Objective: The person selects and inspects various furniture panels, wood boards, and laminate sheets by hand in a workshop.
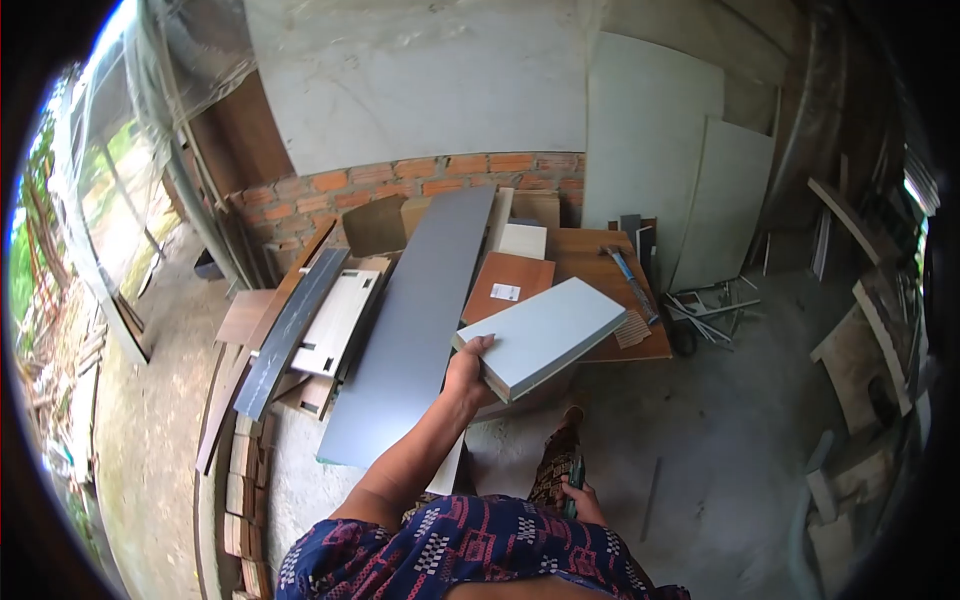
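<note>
My left hand point(468, 368) grips the near left corner of a thick white rectangular panel point(548, 328), its thumb on top. The panel is tilted in front of me, over the brown wooden table. Low by my right leg, my right hand point(586, 502) is closed around a dark green handheld tool point(575, 478); its exact kind is too small to tell. A hammer point(630, 275) with a blue handle lies on the brown tabletop point(590, 250) beyond the white panel. Left of it is a reddish-brown board point(512, 275) with a white label.
A long grey board point(425, 310) slants across the middle. Dark and pale boards point(335, 315) are piled to its left. Thin metal strips point(715, 310) lie on the floor at right, near large leaning sheets point(725, 200). Bricks point(243, 495) are stacked at lower left; wood scraps point(865, 350) stand far right.
</note>
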A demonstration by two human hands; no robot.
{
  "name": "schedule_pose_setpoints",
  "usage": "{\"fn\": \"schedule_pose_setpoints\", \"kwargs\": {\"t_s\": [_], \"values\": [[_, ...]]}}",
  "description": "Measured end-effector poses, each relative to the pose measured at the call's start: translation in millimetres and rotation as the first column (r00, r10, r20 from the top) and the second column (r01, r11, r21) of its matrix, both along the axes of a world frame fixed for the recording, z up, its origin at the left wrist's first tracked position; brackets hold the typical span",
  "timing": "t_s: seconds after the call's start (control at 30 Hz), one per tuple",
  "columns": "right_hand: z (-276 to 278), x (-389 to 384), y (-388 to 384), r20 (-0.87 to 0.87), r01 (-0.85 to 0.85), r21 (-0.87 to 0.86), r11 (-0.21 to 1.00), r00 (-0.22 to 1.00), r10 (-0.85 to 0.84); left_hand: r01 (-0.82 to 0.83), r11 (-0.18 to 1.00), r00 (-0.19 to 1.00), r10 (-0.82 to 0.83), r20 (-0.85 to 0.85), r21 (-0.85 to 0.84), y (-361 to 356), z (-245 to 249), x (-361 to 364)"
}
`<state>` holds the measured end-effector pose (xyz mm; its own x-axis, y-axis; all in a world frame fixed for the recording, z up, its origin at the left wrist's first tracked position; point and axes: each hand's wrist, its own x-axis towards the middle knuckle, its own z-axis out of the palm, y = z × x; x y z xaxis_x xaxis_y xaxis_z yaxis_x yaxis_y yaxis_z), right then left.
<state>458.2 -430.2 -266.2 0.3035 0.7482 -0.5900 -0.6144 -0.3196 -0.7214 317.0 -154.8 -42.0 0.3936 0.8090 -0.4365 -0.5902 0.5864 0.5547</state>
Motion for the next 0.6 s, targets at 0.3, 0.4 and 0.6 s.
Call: {"fn": "schedule_pose_setpoints", "kwargs": {"t_s": [0.3, 0.4, 0.6], "values": [[-12.7, -4.7, 4.5, 0.063, 0.012, -0.050, 0.999, 0.998, -0.009, -0.281, 0.958, 0.939, 0.287, 0.188, -0.060, 43.4, -39.5, -57.1], [-3.1, -5.9, 4.9, 0.086, 0.007, -0.084, 0.996, 0.996, 0.001, -0.343, 0.936, 0.907, 0.352, 0.232, -0.078, 60.1, -60.0, -82.3], [-11.2, -5.0, 5.8, 0.093, 0.036, -0.121, 0.992, 0.995, -0.025, -0.476, 0.862, 0.833, 0.506, 0.224, -0.177, 71.7, -87.1, -121.7]]}}
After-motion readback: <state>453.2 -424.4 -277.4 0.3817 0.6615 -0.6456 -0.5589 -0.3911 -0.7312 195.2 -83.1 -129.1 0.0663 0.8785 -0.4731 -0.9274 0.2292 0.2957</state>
